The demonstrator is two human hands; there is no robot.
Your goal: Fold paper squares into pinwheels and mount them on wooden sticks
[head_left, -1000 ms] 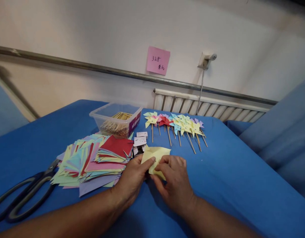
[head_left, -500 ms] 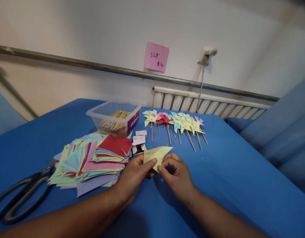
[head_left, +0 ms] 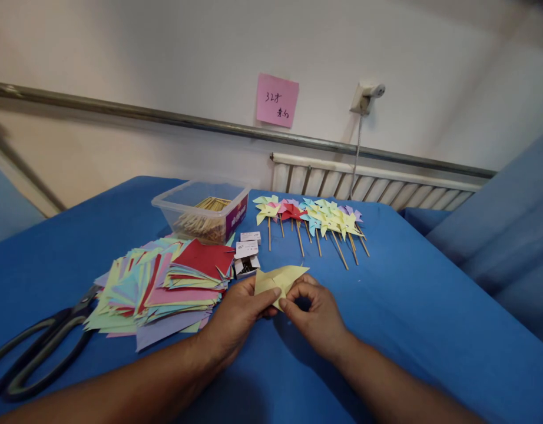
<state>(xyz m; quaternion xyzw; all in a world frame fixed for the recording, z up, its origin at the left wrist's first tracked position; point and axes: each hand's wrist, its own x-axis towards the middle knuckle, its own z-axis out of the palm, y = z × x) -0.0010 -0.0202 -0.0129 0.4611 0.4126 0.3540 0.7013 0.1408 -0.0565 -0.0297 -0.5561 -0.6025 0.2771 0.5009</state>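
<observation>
A piece of yellow paper (head_left: 275, 279), partly folded with pointed corners, is held between both hands above the blue-covered table. My left hand (head_left: 242, 309) is closed on its left side, thumb lying on top and fingers underneath. On its lower right edge, my right hand (head_left: 313, 312) pinches the paper between thumb and index finger. Just beyond the left hand stands an open small white box (head_left: 247, 265) with small dark pieces inside. Left of that hand lies a heap of coloured paper sheets (head_left: 165, 288), with a red sheet (head_left: 205, 257) on top.
Scissors (head_left: 55, 338) lie at the left. A clear plastic tub (head_left: 183, 206) holds many thin sticks (head_left: 201, 227). Several finished paper pinwheels (head_left: 327, 218) on sticks lie at the back. Behind the table are a radiator (head_left: 324, 178) and a metal rail (head_left: 201, 125).
The yellow paper has tilted flatter, its upper edge a little lower. Both hands keep their hold on it. The view has shifted slightly.
</observation>
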